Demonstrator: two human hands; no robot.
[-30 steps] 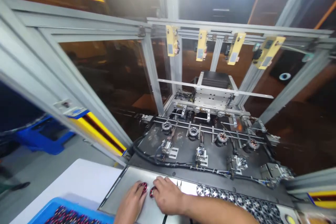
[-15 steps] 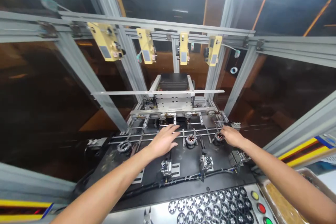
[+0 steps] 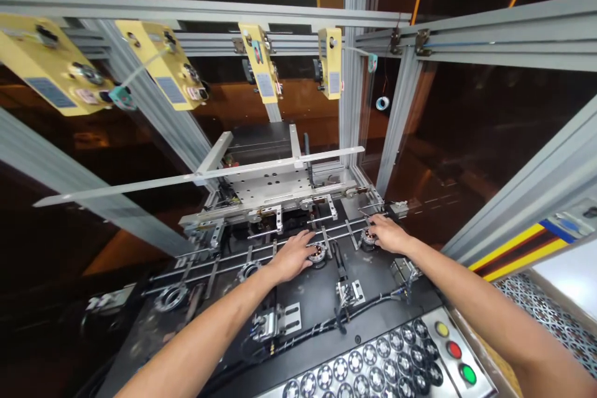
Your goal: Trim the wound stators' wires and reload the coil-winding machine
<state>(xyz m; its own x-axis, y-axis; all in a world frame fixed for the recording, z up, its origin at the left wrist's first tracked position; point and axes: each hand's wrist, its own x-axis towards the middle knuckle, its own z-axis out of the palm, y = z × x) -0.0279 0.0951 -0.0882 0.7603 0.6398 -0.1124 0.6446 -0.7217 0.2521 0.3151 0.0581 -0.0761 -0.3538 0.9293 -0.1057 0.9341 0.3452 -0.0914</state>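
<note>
My left hand (image 3: pixel 293 256) reaches to a round part with copper-coloured spots (image 3: pixel 318 254) that sits in a ring holder on the black machine bed (image 3: pixel 312 292). Its fingers are spread, with the fingertips at the part's left edge. Further right, my right hand (image 3: pixel 389 234) has its fingers curled down onto a second round part (image 3: pixel 369 238) of the same look, partly covered by the fingertips. Left of my left hand are two ring holders, one (image 3: pixel 171 297) in plain sight and another (image 3: pixel 249 270) partly behind my wrist.
Several yellow units (image 3: pixel 263 65) hang from the aluminium frame above. A long flat bar (image 3: pixel 252 168) crosses behind the rods. In front stands a tray of round spoked parts (image 3: pixel 355 362), beside yellow, red and green buttons (image 3: pixel 453 349). A crate of metal pieces (image 3: pixel 550 311) is at right.
The view has swung right and come closer. My left hand has moved right to the spotted part, which stood apart from it before. My right hand stays at its part.
</note>
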